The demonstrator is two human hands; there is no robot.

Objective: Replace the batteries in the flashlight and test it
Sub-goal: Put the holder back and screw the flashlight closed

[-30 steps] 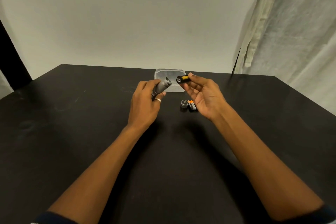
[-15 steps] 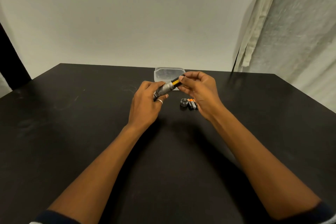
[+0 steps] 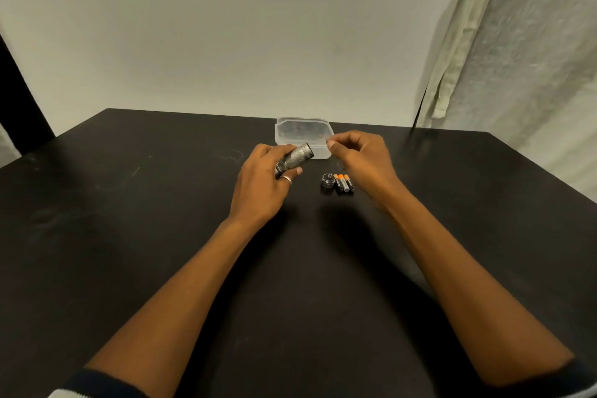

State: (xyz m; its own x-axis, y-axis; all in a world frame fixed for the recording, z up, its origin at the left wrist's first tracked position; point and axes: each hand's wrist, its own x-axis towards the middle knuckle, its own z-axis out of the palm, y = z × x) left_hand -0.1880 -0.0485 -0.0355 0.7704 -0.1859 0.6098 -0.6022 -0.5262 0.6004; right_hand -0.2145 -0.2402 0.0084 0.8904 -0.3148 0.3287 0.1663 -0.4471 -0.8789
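My left hand grips the grey knurled flashlight body, tilted with its open end up and to the right. The black and yellow battery holder is no longer visible; it sits inside the body. My right hand hovers just right of the open end, fingertips pinched loosely together, holding nothing. On the black table below my right hand lies the grey end cap. Three small orange-tipped batteries lie side by side against it.
A clear plastic container stands on the table behind the flashlight. A white wall rises beyond the table's far edge, and pale curtains hang at the right.
My right hand brought the black and yellow battery holder to the flashlight's open end, slid it inside, and has now let go and drawn back to the right.
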